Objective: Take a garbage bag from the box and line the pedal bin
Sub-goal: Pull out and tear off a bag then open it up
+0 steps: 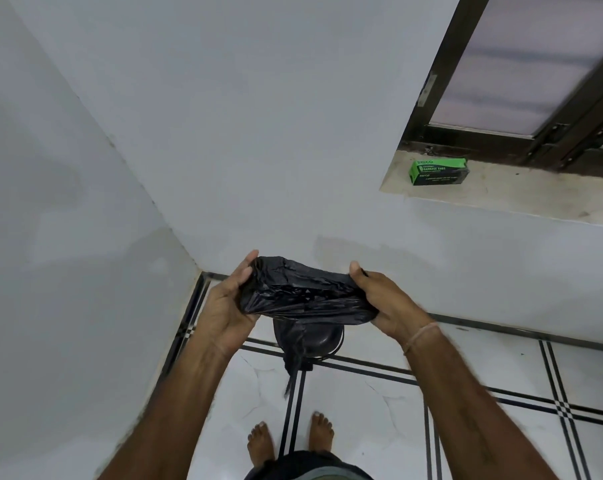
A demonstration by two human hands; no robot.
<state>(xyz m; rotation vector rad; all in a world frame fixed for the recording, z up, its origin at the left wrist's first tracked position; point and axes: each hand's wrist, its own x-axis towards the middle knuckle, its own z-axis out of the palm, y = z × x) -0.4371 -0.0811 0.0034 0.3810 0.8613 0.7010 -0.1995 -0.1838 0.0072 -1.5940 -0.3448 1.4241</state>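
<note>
A black garbage bag point(298, 294) is stretched between my two hands at chest height, its mouth pulled apart, its tail hanging down. My left hand point(224, 306) grips its left side and my right hand point(386, 303) grips its right side. Directly beneath the bag stands the dark pedal bin point(327, 339) on the floor, mostly hidden by the bag; only part of its round body and wire show. The green and black garbage bag box point(438, 172) lies on the window sill point(501, 199) at the upper right, out of my hands' reach.
The bin stands in a room corner where two white walls point(224, 133) meet. The floor has white tiles point(379, 410) with dark lines. My bare feet point(289, 441) stand just behind the bin. A dark-framed window point(535, 81) sits above the sill.
</note>
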